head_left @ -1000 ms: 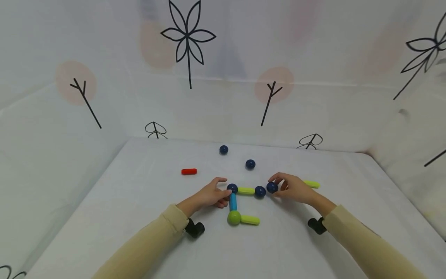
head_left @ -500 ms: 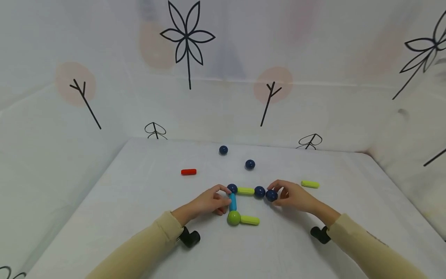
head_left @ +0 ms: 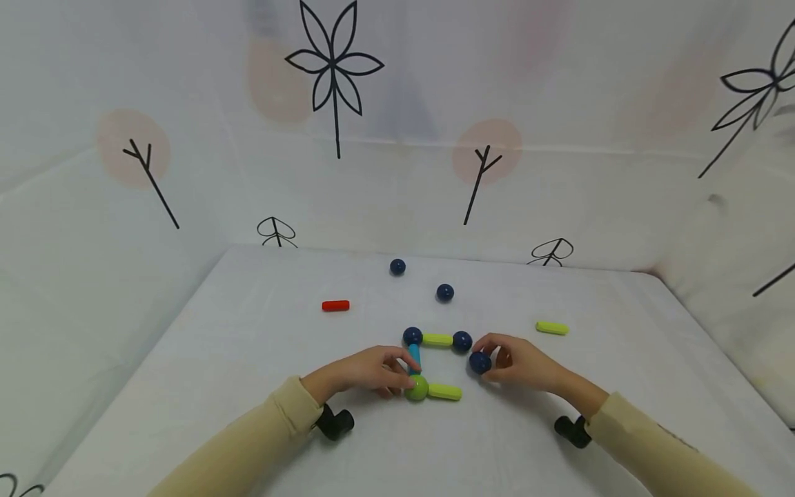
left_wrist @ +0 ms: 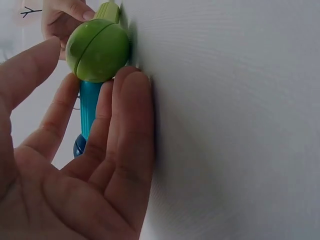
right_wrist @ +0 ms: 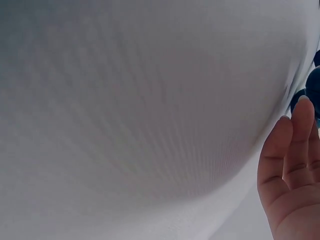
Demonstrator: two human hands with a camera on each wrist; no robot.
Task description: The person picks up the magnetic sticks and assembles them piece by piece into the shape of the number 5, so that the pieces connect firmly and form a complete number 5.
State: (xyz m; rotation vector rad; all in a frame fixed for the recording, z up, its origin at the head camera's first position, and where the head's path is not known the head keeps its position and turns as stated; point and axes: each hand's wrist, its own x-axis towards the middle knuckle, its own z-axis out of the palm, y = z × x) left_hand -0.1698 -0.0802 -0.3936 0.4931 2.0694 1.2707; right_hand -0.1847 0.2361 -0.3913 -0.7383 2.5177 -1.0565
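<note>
Between the fingertips and thumb of my right hand (head_left: 524, 362) is a dark blue ball (head_left: 480, 363), just right of a joined three-sided figure. That figure has a lime stick (head_left: 437, 340) running between two dark blue balls. A light blue stick (left_wrist: 90, 107) leads from the left one to a green ball (left_wrist: 97, 50), from which a second lime stick (head_left: 444, 392) points right. My left hand (head_left: 369, 371) is at the green ball, its fairly straight fingers beside it and the blue stick. The right wrist view catches only part of the right hand and the ball.
Two loose dark blue balls, a farther one (head_left: 397, 267) and a nearer one (head_left: 444, 293), lie toward the back of the white-covered table (head_left: 248, 276). A red stick (head_left: 335, 306) lies at left and a loose lime stick (head_left: 552, 328) at right.
My right hand has brought its blue ball nearer to me, from beside the figure's upper right ball to below it. My left hand has slid down from the upper left ball to the green ball.
</note>
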